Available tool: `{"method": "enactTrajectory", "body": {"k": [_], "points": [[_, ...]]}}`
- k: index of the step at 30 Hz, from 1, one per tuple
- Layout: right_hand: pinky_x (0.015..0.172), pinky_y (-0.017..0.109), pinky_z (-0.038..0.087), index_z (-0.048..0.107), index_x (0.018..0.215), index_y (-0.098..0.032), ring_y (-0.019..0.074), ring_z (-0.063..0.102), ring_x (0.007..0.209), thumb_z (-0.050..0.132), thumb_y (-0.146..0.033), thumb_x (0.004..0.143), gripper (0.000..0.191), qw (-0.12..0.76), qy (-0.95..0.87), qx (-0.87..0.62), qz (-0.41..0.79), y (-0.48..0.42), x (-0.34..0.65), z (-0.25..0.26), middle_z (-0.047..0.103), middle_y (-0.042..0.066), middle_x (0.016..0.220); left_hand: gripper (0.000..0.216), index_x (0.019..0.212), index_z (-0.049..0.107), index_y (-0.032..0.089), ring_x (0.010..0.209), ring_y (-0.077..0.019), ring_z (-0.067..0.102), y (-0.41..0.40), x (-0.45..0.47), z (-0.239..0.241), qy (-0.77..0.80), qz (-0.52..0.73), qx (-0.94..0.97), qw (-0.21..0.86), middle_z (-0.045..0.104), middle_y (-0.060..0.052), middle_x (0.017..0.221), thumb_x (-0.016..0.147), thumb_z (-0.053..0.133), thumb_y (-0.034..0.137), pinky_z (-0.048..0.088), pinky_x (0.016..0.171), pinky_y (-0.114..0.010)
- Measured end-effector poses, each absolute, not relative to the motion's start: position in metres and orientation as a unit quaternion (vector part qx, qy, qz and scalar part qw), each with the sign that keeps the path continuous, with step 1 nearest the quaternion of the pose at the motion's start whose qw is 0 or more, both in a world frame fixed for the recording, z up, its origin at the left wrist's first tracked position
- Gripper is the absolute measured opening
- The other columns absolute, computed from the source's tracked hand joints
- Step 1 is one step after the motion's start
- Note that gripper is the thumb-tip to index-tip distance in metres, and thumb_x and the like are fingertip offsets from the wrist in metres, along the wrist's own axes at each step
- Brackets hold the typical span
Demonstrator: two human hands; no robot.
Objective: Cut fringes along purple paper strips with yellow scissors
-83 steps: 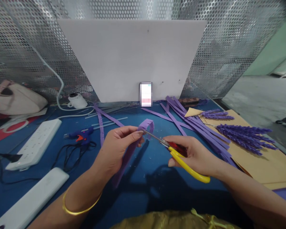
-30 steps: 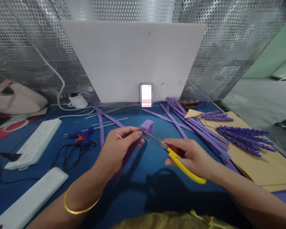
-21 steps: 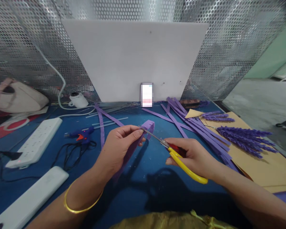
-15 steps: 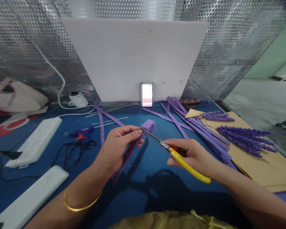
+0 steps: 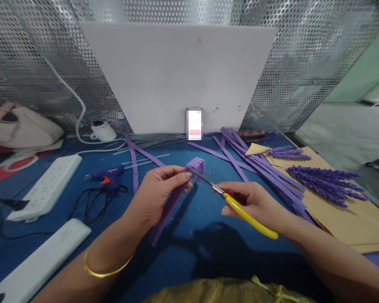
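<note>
Between my left hand's [image 5: 164, 187] thumb and fingers is a purple paper strip [image 5: 169, 210]. It loops over at the top, and its long end hangs down beside my wrist. My right hand [image 5: 248, 202] is closed around long-nose pliers [image 5: 251, 216] with one yellow handle and some red showing by the fingers. The narrow metal jaws point up and left and reach the strip at my left thumb. Whether the jaw tips pinch the strip is hard to see, because the loop and fingers partly cover them.
Purple strips [image 5: 268, 176] lie piled at the right, near lavender-like sprigs [image 5: 325, 183] on brown paper [image 5: 350, 227]. A glue gun [image 5: 109, 176] with a black cord lies left, beside a white power strip [image 5: 47, 187]. A phone [image 5: 194, 124] leans on a white board [image 5: 180, 75].
My left thumb has shifted slightly at the strip's loop, and the pliers' handles sit a touch higher. Both hands keep their hold; little else differs.
</note>
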State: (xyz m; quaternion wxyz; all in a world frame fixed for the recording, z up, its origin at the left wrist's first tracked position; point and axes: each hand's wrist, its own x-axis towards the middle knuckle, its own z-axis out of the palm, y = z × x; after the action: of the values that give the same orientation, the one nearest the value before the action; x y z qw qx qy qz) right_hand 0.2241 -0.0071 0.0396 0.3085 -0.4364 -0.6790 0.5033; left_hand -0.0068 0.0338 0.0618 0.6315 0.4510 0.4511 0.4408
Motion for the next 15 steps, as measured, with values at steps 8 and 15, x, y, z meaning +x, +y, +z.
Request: {"method": "enactTrajectory", "body": {"k": [8,15], "points": [[0.059,0.024,0.037,0.069,0.103,-0.019,0.0139,0.042,0.065,0.076,-0.043,0.081,0.033,0.286,-0.751,-0.477,0.358,-0.0103,0.225,0.0396,0.05,-0.002,0.074,0.012,0.075,0.079,0.019,0.058,-0.0078,0.061,0.0337,-0.0084,0.0603,0.45,0.458,0.468,0.607,0.072,0.002,0.062,0.07,0.085,0.028,0.047,0.06,-0.015],[0.057,0.024,0.034,0.068,0.098,-0.018,0.0128,0.039,0.063,0.073,-0.046,0.084,0.031,0.279,-0.765,-0.47,0.341,-0.01,0.2248,0.0416,0.045,-0.004,0.071,0.012,0.074,0.079,0.02,0.058,-0.0073,0.061,0.0342,-0.0081,0.0618,0.456,0.45,0.475,0.604,0.072,0.002,0.062,0.07,0.085,0.03,0.046,0.058,-0.014]]}}
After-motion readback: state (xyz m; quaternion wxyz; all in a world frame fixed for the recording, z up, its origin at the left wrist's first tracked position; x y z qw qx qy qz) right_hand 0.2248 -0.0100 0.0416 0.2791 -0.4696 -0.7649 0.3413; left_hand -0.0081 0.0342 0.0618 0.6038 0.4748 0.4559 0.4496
